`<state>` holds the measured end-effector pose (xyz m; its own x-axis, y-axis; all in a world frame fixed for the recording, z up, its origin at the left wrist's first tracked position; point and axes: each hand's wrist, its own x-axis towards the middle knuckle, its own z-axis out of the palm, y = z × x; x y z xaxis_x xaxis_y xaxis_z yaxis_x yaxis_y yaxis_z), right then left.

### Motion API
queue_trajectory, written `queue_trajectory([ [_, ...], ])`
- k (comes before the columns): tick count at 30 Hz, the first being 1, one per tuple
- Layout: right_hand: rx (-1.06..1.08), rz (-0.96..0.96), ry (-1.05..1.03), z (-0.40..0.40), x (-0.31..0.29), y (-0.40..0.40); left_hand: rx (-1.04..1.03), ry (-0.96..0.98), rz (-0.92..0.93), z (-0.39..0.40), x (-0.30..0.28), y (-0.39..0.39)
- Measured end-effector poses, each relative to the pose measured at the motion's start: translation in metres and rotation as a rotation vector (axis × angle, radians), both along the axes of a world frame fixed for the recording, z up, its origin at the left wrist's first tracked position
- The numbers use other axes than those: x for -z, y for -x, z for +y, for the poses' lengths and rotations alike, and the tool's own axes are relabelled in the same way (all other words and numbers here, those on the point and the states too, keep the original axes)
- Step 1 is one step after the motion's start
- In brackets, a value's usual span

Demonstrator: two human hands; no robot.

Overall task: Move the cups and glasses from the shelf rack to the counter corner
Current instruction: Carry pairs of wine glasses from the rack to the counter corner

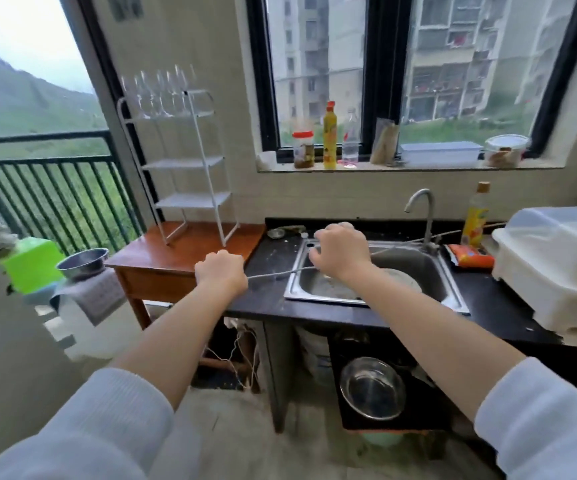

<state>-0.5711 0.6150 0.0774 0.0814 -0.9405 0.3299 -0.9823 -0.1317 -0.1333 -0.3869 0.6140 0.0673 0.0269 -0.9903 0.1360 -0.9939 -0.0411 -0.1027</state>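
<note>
glassware: a row of clear stemmed glasses [157,95] stands upside down on the top tier of the white wire shelf rack [183,164], bowls down, feet up; the exact count is blurred. judgement: thin, light, brittle and slick; best taken low on the bowl or at the stem, one or two at a time, lifted straight off the tier.

head view, hands: the left hand [221,270] is curled into a fist above the near edge of the brown wooden side table [162,258]; the right hand [340,252] hangs over the steel sink [373,271] with fingers loosely bent. a thin pale cord [280,271] runs between them; whether either hand grips it cannot be told. both are well apart from the glasses.

surface and room: the black counter [269,292] is hard and speckled with debris, its corner left of the sink partly bare. a window ledge with bottles [330,136] lies behind and a white lidded dish bin [553,268] stands on the right.
</note>
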Motion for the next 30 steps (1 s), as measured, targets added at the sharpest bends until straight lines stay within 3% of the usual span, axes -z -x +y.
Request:
queue_trajectory([
  [7, -0.15, -0.071, 0.093, -0.141, -0.06, -0.036, -0.157, 0.11, 0.05, -0.113, -0.058, -0.038],
  [17, -0.357, -0.223, 0.204, -0.275, -0.139, -0.123, -0.263, 0.267, -0.032, -0.22, -0.121, -0.113],
  [30, -0.314, -0.476, 0.243, -0.4, -0.196, -0.265, -0.125, 0.397, 0.097, -0.366, -0.188, -0.265],
])
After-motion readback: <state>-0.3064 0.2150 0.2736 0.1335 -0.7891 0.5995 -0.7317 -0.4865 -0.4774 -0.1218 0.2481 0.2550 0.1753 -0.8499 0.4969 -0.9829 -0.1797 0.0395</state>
